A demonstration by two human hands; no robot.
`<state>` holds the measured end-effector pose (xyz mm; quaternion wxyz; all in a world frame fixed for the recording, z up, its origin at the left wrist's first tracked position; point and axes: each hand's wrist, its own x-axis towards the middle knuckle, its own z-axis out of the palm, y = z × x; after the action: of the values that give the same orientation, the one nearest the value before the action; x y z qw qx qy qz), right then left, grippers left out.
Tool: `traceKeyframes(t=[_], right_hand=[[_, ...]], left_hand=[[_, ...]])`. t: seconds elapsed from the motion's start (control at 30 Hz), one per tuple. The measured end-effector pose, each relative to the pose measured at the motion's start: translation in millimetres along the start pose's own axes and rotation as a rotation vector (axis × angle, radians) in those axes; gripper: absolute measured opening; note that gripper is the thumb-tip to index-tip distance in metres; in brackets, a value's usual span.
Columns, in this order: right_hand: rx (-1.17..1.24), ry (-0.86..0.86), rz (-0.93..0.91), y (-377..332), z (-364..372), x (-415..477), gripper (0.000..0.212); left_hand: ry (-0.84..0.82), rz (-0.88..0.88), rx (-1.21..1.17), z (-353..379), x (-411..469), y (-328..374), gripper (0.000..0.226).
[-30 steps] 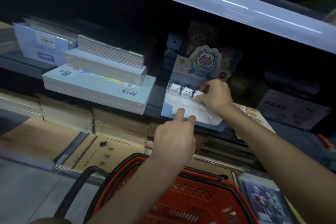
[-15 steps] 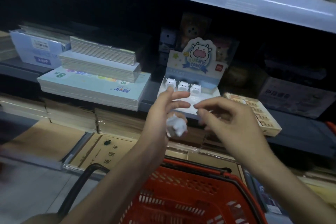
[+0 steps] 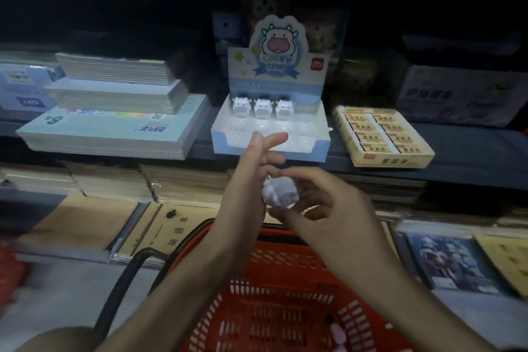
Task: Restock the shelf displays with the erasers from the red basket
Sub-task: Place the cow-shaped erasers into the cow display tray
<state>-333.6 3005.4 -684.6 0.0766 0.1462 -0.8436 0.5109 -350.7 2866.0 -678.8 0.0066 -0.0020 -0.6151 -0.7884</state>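
Cow eraser (image 3: 280, 191) is judged light, stiff-rubbery, non-fragile; best pinched across the flanks. It is pinched by right hand (image 3: 328, 208); hold by left hand (image 3: 248, 180) cannot be told.

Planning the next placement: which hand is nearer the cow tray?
Left. The left hand has a raised finger overlapping the front wall of the tray in this view. The right hand is lower, fingers around the eraser, above the basket.
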Motion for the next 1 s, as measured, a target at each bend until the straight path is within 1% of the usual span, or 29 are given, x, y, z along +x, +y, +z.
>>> traceKeyframes(t=[0.07,0.13,0.2,0.27,0.33,0.43,0.53,0.67,0.77,0.93,1.0], right_hand=[[0.091,-0.026,0.052,0,-7,0,0.034],[0.258,-0.055,0.120,-4,-18,3,0.035],[0.432,-0.063,0.155,-7,-29,6,0.037],[0.484,-0.031,0.155,-8,-36,7,0.037],[0.456,0.018,0.149,-5,-37,7,0.038],[0.347,0.085,0.133,-1,-34,7,0.037],[0.334,0.071,0.123,-2,-34,6,0.035],[0.363,0.018,0.145,-6,-37,4,0.032],[0.341,0.048,0.146,-7,-35,5,0.028],[0.346,0.043,0.137,-9,-36,8,0.039],[0.292,0.049,0.140,-13,-39,8,0.034]], left_hand=[[-0.026,-0.014,-0.071,1,-2,0,0.056],[-0.045,0.012,-0.081,-2,-3,-1,0.051],[-0.080,0.075,0.012,-5,-4,-3,0.041],[-0.129,0.123,0.153,-7,-7,-4,0.033],[-0.150,0.135,0.200,-8,-10,-6,0.034],[-0.148,0.166,0.210,-4,-13,-3,0.027],[-0.098,0.232,0.255,0,-13,-4,0.025],[-0.040,0.289,0.291,-3,-10,-8,0.036],[-0.041,0.293,0.281,-5,-10,-6,0.034],[-0.035,0.287,0.255,-8,-9,-2,0.033],[-0.057,0.299,0.263,-10,-8,1,0.031]])
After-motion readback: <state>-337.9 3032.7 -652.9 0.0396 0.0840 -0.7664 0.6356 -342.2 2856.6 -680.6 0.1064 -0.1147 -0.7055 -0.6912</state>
